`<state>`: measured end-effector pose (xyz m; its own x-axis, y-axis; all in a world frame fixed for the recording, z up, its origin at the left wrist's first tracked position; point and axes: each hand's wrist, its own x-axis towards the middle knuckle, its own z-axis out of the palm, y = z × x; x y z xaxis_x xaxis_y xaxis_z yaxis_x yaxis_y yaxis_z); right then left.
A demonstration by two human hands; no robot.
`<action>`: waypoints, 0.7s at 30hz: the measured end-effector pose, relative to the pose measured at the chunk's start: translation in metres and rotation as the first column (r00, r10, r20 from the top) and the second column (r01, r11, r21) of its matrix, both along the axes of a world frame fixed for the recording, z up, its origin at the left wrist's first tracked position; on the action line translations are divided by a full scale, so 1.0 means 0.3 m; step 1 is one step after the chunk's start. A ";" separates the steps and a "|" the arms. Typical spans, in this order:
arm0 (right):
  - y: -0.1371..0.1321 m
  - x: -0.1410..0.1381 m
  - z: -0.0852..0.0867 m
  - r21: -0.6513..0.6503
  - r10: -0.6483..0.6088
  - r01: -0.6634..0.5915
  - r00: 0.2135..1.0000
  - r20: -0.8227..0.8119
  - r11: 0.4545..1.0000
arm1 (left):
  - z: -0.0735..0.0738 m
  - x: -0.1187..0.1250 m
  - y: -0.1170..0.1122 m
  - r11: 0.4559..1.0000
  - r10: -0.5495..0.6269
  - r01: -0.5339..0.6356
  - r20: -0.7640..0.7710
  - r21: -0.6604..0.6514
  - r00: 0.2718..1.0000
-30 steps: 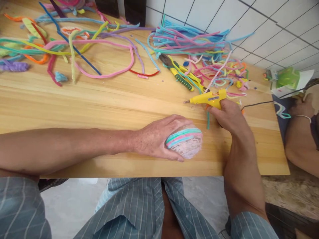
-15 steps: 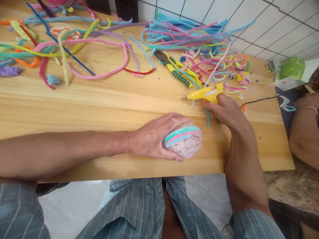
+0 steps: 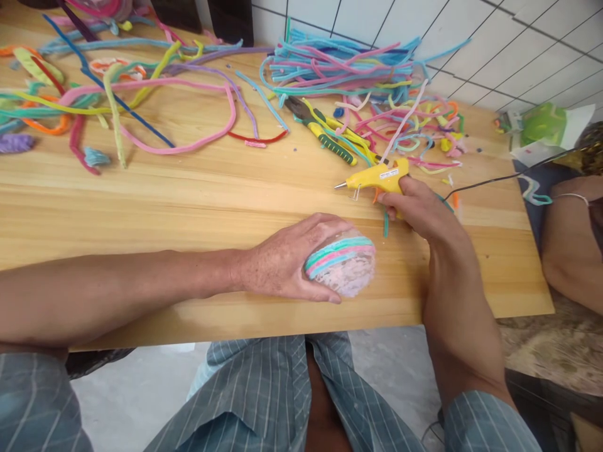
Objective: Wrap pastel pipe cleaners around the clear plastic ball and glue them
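Wooden table (image 3: 235,207) against white tiles (image 3: 513,69), strewn toward the back with pipe cleaners (image 3: 343,72) and pliers (image 3: 330,132). Clasping a banded ball (image 3: 346,270) in the left hand (image 3: 289,260), near the front edge, perhaps resting it on the table. Gripping a yellow glue gun (image 3: 384,177) in the right hand (image 3: 419,210), just beyond the ball, aimed left, with its cord (image 3: 494,181) running off right.

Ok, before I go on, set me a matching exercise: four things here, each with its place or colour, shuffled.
1. glue gun
2. striped ball
3. pliers
4. bundle of blue and pink strands

A. in the left hand
B. beside the tiled wall
C. in the right hand
D. green-and-yellow handles

Pairs: 1-C, 2-A, 3-D, 4-B
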<state>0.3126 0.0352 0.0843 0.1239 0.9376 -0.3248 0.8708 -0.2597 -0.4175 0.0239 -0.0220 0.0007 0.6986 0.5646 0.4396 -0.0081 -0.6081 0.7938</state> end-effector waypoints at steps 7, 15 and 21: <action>-0.002 0.012 0.007 0.015 -0.030 0.031 0.999 -0.036 0.999 | 0.000 -0.001 0.003 0.999 -0.002 0.001 0.015 0.051 1.000; 0.003 0.009 -0.019 0.125 0.032 -0.034 0.999 0.013 0.992 | -0.005 -0.002 0.005 0.998 -0.013 0.013 0.010 0.059 1.000; 0.011 0.023 -0.034 0.132 0.059 -0.069 0.995 0.079 0.989 | -0.002 -0.004 0.006 1.000 -0.013 0.013 -0.011 0.014 1.000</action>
